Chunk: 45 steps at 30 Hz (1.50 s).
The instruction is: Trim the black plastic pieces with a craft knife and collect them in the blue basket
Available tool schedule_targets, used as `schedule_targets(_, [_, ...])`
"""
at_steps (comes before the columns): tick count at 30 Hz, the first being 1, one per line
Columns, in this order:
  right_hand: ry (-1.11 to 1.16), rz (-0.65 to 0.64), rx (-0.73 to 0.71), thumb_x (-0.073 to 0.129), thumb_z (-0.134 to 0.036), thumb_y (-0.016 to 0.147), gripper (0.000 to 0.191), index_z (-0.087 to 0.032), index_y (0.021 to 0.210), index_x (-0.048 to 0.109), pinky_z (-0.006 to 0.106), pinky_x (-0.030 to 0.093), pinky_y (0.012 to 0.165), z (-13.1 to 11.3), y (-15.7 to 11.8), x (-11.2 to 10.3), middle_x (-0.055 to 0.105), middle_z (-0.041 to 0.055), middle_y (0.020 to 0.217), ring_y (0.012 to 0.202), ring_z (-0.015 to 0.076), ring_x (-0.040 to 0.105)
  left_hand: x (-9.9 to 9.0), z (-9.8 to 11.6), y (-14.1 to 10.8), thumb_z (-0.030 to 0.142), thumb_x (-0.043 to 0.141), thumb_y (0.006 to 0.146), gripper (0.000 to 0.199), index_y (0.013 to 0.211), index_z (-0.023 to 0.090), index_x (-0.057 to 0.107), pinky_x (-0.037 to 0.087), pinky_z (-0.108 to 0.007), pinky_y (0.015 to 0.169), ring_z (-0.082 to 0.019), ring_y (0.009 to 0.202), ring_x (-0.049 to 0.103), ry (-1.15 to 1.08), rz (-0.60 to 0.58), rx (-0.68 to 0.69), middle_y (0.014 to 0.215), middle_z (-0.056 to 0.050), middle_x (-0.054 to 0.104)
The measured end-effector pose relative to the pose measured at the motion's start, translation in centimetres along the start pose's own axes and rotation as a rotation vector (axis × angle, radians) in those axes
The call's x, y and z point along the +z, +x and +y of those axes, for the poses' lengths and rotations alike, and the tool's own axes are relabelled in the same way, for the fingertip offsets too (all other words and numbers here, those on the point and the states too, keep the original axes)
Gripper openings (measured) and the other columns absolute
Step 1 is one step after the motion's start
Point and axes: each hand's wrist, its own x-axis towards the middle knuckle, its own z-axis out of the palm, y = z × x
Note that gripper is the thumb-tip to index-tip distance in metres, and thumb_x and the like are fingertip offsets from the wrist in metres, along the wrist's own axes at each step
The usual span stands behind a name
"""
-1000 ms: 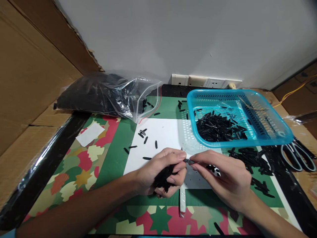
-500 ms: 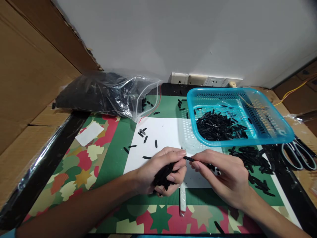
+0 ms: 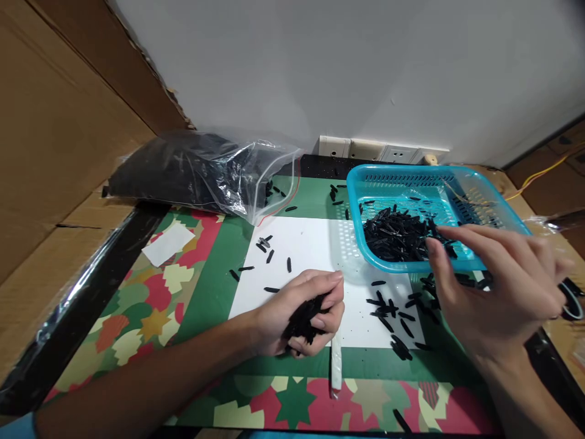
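My left hand (image 3: 304, 317) is closed around a bunch of small black slivers (image 3: 301, 323), held above the white paper (image 3: 315, 238). My right hand (image 3: 498, 274) reaches over the front rim of the blue plastic basket (image 3: 388, 266). Its thumb and forefinger are slightly apart at the pile of black slivers (image 3: 395, 235) inside, and I see nothing gripped between them. Loose slivers (image 3: 386, 308) lie on the paper between my hands, and a few more are scattered on its left part. A white wrapped stick (image 3: 336, 366) lies partly under my left hand.
A clear zip bag (image 3: 196, 174) full of black material lies at the back left. A small white paper piece (image 3: 168, 244) rests on the patterned sheet (image 3: 155, 299). Scissors (image 3: 572, 302), mostly hidden by my right hand, are at the far right. Wall sockets (image 3: 365, 149) sit behind the basket.
My right hand has moved from beside my left fingertips, where it pinched one black sliver, up and right to the basket. The sliver has left its fingers. My left hand stays put.
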Motion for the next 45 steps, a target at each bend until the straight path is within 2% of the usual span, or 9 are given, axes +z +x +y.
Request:
schedule_targets(2, [0.026, -0.028, -0.047, 0.085, -0.02, 0.091, 0.035, -0.024, 0.124, 0.077, 0.05, 0.049, 0.09, -0.4, 0.0, 0.3, 0.079, 0.0121, 0.105, 0.094, 0.0345, 0.072, 0.0, -0.1, 0.1, 0.054, 0.051, 0.107, 0.043, 0.079, 0.022, 0.047, 0.023, -0.014, 0.027, -0.006, 0.031, 0.033, 0.027, 0.019, -0.017, 0.058, 0.009, 0.042])
schedule_targets(5, [0.3, -0.14, -0.201, 0.079, -0.01, 0.092, 0.045, -0.027, 0.132, 0.072, 0.041, 0.051, 0.075, -2.5, -0.6, 0.6, 0.078, 0.0084, 0.102, 0.084, 0.0259, 0.07, 0.2, -0.2, 0.1, 0.061, 0.054, 0.104, 0.045, 0.081, 0.023, 0.047, 0.023, -0.014, 0.028, -0.006, 0.033, 0.033, 0.071, 0.058, -0.081, 0.058, 0.009, 0.043])
schedule_targets(7, [0.484, -0.258, -0.278, 0.073, -0.008, 0.095, 0.038, -0.024, 0.13, 0.072, 0.038, 0.053, 0.072, -4.0, -1.2, 0.7, 0.079, 0.0089, 0.105, 0.084, 0.0231, 0.069, 0.5, -0.2, 0.0, 0.066, 0.059, 0.1, 0.046, 0.086, 0.023, 0.049, 0.026, -0.014, 0.03, -0.005, 0.035, 0.033, 0.098, 0.105, -0.124, 0.06, 0.009, 0.045])
schedule_targets(10, [0.578, -0.358, -0.345, 0.066, -0.004, 0.097, 0.03, -0.017, 0.123, 0.074, 0.038, 0.051, 0.07, -5.4, -2.2, 1.0, 0.079, 0.0117, 0.109, 0.085, 0.0229, 0.065, 0.9, -0.2, -0.1, 0.074, 0.066, 0.092, 0.052, 0.096, 0.025, 0.05, 0.028, -0.014, 0.03, -0.006, 0.037, 0.038, 0.143, 0.177, -0.156, 0.062, 0.009, 0.048])
schedule_targets(12, [0.613, -0.394, -0.304, 0.063, -0.001, 0.097, 0.03, -0.017, 0.121, 0.073, 0.038, 0.048, 0.07, -5.7, -2.6, 1.1, 0.079, 0.0118, 0.109, 0.084, 0.0224, 0.063, 1.0, -0.2, -0.2, 0.076, 0.066, 0.09, 0.053, 0.099, 0.026, 0.05, 0.027, -0.014, 0.03, -0.007, 0.038, 0.042, 0.145, 0.188, -0.177, 0.064, 0.008, 0.049])
schedule_targets(18, [0.836, -0.589, 0.059, 0.069, -0.007, 0.1, 0.018, -0.021, 0.11, 0.071, 0.036, 0.051, 0.082, -6.2, -2.2, 0.9, 0.07, 0.0065, 0.103, 0.095, 0.0218, 0.064, 1.0, 0.0, -0.3, 0.077, 0.064, 0.091, 0.053, 0.097, 0.027, 0.046, 0.023, -0.013, 0.032, -0.005, 0.039, 0.038, 0.075, 0.14, -0.237, 0.07, 0.008, 0.048])
schedule_targets(21, [0.848, -0.65, 0.092, 0.064, -0.008, 0.104, 0.015, -0.023, 0.106, 0.068, 0.034, 0.049, 0.082, -6.3, -2.1, 0.9, 0.068, 0.005, 0.102, 0.094, 0.0204, 0.063, 1.1, 0.0, -0.3, 0.075, 0.062, 0.093, 0.052, 0.095, 0.027, 0.045, 0.022, -0.013, 0.032, -0.005, 0.039, 0.037, 0.079, 0.139, -0.227, 0.07, 0.008, 0.048])
schedule_targets(33, [0.803, -0.463, 0.034, 0.063, -0.003, 0.101, 0.018, -0.021, 0.103, 0.065, 0.029, 0.053, 0.071, -6.1, -2.0, 1.1, 0.067, 0.0047, 0.091, 0.08, 0.0174, 0.065, 1.1, -0.1, -0.2, 0.07, 0.062, 0.096, 0.047, 0.095, 0.026, 0.047, 0.024, -0.015, 0.031, -0.006, 0.037, 0.038, 0.113, 0.14, -0.207, 0.066, 0.007, 0.05])
schedule_targets(45, [0.86, -0.402, 0.071, 0.063, 0.006, 0.097, 0.029, -0.021, 0.107, 0.068, 0.029, 0.06, 0.078, -5.1, -2.2, 1.1, 0.074, 0.0053, 0.094, 0.086, 0.018, 0.075, 0.7, -0.2, -0.3, 0.058, 0.058, 0.103, 0.038, 0.088, 0.023, 0.052, 0.025, -0.016, 0.029, -0.006, 0.034, 0.036, 0.031, 0.04, -0.133, 0.061, 0.008, 0.045])
